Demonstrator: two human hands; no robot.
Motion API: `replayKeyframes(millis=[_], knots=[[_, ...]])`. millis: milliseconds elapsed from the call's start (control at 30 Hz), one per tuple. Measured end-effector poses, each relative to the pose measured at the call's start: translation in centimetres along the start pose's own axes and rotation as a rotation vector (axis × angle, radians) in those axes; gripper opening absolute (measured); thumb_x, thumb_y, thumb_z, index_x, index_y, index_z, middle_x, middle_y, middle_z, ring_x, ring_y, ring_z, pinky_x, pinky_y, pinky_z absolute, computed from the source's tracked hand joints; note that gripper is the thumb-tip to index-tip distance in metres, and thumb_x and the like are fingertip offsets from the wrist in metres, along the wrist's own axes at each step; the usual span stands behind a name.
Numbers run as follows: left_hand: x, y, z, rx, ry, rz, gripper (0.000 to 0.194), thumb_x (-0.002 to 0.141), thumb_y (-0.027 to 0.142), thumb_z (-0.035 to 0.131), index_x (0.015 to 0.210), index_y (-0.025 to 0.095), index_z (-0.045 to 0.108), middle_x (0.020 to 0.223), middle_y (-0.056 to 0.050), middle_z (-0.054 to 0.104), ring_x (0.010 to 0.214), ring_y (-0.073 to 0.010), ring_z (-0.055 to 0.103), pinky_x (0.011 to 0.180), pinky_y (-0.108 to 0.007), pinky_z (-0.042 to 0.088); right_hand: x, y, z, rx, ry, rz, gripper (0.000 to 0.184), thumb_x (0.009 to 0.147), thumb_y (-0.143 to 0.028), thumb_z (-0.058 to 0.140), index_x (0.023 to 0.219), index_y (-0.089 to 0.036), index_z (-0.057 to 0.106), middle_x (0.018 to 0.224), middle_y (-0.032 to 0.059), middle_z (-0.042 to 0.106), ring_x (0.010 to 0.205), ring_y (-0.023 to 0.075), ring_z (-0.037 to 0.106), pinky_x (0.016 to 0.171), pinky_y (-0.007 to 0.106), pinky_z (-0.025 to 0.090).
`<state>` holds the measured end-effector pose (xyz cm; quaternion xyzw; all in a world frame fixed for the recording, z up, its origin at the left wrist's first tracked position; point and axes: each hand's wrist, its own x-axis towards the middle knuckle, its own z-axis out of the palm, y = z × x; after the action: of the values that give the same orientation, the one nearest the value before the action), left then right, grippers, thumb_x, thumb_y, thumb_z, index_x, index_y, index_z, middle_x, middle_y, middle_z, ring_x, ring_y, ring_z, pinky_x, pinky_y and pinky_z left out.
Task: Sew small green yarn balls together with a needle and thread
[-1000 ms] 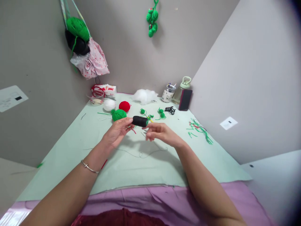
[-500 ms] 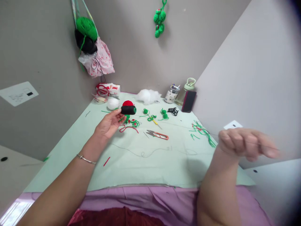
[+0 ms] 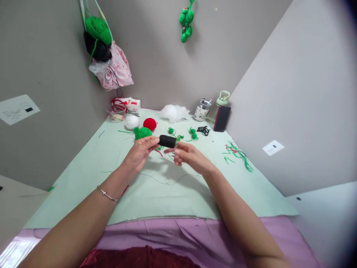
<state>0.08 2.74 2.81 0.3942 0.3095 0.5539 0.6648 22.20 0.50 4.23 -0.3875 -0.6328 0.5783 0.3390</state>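
Observation:
A spool of black thread (image 3: 167, 141) is held above the middle of the table, lying sideways. My left hand (image 3: 141, 150) pinches its left end between thumb and fingers. At the spool's right end, by its green tip, is my right hand (image 3: 191, 154), fingers curled and partly blurred; whatever they hold is too small to make out. A loose dark thread (image 3: 167, 182) curls across the table below. Behind the hands lie a green yarn ball (image 3: 143, 133), a red yarn ball (image 3: 150, 124) and a white yarn ball (image 3: 132, 121). My hands mostly hide the snips and small crocheted pieces.
Stuffing (image 3: 173, 112), a pen cup (image 3: 202, 111), a bottle (image 3: 219, 109) and a phone (image 3: 222, 119) stand at the back. A black claw clip (image 3: 203, 130) lies before them. Green yarn scraps (image 3: 238, 154) are at right. Bags (image 3: 119, 69) hang on the wall.
My right hand has swung in from the far right, where a thread ran across it, to the spool. My left hand has brought the spool slightly right and down.

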Motion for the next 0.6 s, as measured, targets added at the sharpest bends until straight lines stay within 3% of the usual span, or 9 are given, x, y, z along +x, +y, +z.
replayKeyframes(millis=[67, 133, 267, 400, 433, 500, 600], knots=[[0.0, 0.1, 0.0, -0.028, 0.008, -0.002, 0.022, 0.063, 0.028, 0.089, 0.070, 0.015, 0.074, 0.074, 0.001, 0.066, 0.075, -0.0108, 0.060, 0.080, -0.024, 0.050, 0.0, 0.2, 0.1, 0.053, -0.087, 0.014, 0.042, 0.088, -0.051, 0.068, 0.108, -0.014, 0.070, 0.069, 0.0020, 0.066, 0.052, 0.0082, 0.047, 0.052, 0.024, 0.036], [0.4, 0.3, -0.5, -0.086, 0.048, -0.010, 0.020, 0.063, 0.025, 0.088, 0.068, 0.015, 0.072, 0.074, 0.001, 0.066, 0.073, -0.0111, 0.061, 0.080, -0.025, 0.052, -0.9, 0.0, -1.4, 0.067, -0.021, -0.044, 0.035, 0.088, -0.050, 0.068, 0.090, -0.015, 0.070, 0.048, -0.0067, 0.046, 0.044, 0.0063, 0.032, 0.049, 0.024, 0.027], [1.3, 1.0, -1.8, -0.216, 0.133, -0.010, 0.014, 0.066, 0.017, 0.082, 0.072, 0.014, 0.070, 0.078, -0.002, 0.070, 0.073, -0.0118, 0.062, 0.077, -0.026, 0.056, -5.1, -1.6, -6.2, 0.052, 0.285, -0.249, 0.037, 0.081, -0.054, 0.074, 0.070, -0.023, 0.057, 0.042, -0.0109, 0.023, 0.042, 0.0074, 0.018, 0.049, 0.025, 0.022], [1.7, 2.0, -2.4, -0.319, 0.190, -0.002, 0.007, 0.073, 0.011, 0.074, 0.074, 0.014, 0.068, 0.075, -0.002, 0.069, 0.072, -0.0114, 0.062, 0.076, -0.027, 0.057, -10.8, -2.7, -9.6, -0.172, 0.773, -0.332, 0.060, 0.072, -0.074, 0.066, 0.057, -0.028, 0.033, 0.042, -0.0109, 0.005, 0.042, 0.0112, 0.009, 0.048, 0.029, 0.020], [1.7, 2.2, -2.5, -0.329, 0.203, -0.002, 0.006, 0.075, 0.011, 0.072, 0.075, 0.014, 0.068, 0.074, -0.002, 0.069, 0.071, -0.0115, 0.062, 0.076, -0.027, 0.057, -12.1, -2.7, -10.1, -0.221, 0.867, -0.332, 0.063, 0.071, -0.078, 0.062, 0.055, -0.028, 0.028, 0.041, -0.0106, 0.002, 0.042, 0.0117, 0.007, 0.048, 0.030, 0.020], [1.7, 2.5, -2.6, -0.337, 0.228, -0.002, 0.005, 0.078, 0.010, 0.069, 0.076, 0.014, 0.068, 0.071, -0.002, 0.068, 0.071, -0.0115, 0.063, 0.075, -0.026, 0.057, -14.3, -2.3, -11.0, -0.283, 0.930, -0.292, 0.063, 0.070, -0.080, 0.059, 0.054, -0.028, 0.027, 0.039, -0.0090, 0.004, 0.041, 0.0126, 0.008, 0.047, 0.032, 0.022], [1.7, 2.5, -2.6, -0.330, 0.227, 0.009, 0.005, 0.076, 0.011, 0.071, 0.076, 0.014, 0.067, 0.071, -0.001, 0.067, 0.070, -0.0109, 0.062, 0.075, -0.026, 0.056, -16.4, -1.6, -12.6, -0.449, 0.755, -0.018, 0.047, 0.074, -0.075, 0.061, 0.064, -0.030, 0.054, 0.041, -0.0033, 0.030, 0.043, 0.0173, 0.033, 0.052, 0.037, 0.039]])
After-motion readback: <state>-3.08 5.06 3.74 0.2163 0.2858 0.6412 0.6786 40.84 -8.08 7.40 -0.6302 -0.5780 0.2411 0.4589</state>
